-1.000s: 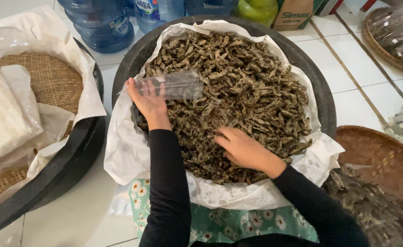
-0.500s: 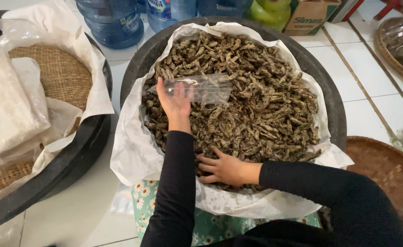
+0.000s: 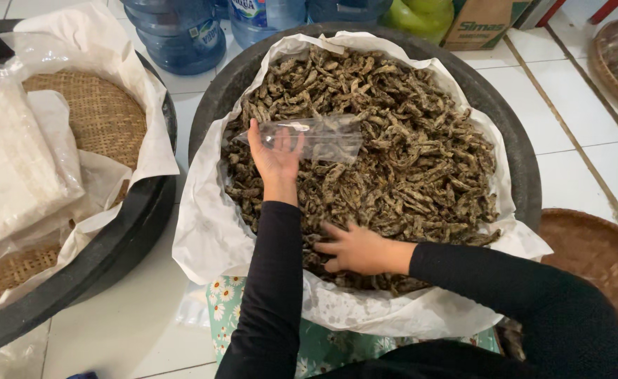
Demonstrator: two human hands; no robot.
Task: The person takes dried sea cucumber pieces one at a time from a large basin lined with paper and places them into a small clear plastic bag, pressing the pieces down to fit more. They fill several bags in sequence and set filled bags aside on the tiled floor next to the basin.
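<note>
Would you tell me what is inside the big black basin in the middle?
The black basin holds a white paper liner heaped with brown dried pieces. The right hand rests on them. The basin's bottom is covered.

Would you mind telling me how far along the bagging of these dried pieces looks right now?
Barely begun. The left hand holds a clear plastic bag that looks nearly empty. The right hand rests flat on the dried brown pieces, gathering some. The paper-lined black basin remains heaped full, so almost all is left.

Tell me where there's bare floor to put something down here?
White tile right of the big basin, before the woven tray, is free; so is the strip between both basins. The top edge is crowded with water jugs.
</note>
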